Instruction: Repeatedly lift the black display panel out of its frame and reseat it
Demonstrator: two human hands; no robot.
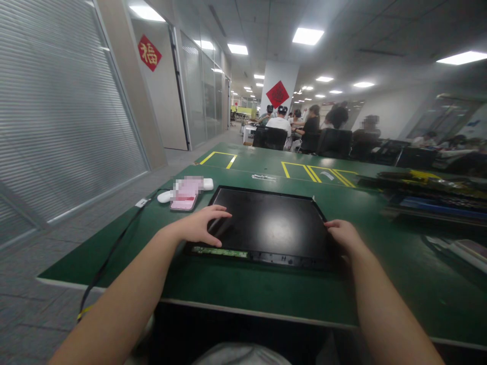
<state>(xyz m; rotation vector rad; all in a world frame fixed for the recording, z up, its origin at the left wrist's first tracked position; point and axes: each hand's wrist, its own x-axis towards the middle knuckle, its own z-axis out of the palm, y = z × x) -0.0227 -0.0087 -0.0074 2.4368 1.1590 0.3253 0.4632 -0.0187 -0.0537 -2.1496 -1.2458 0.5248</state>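
A black flat display panel lies face up near the front edge of the green surface, its long axis running from 9 to 3 o'clock. A green circuit board shows along its near side, toward 7 o'clock. The left hand, thumb and fingers spread apart, is over the panel's 9 o'clock end; contact is unclear. The right hand is clamped on the 3 o'clock edge, so the panel lies between them, neither clearly nearer. At 10 o'clock sits a smartphone; at 12 to 1, yellow tape outlines; between 2 and 3, a dark stack.
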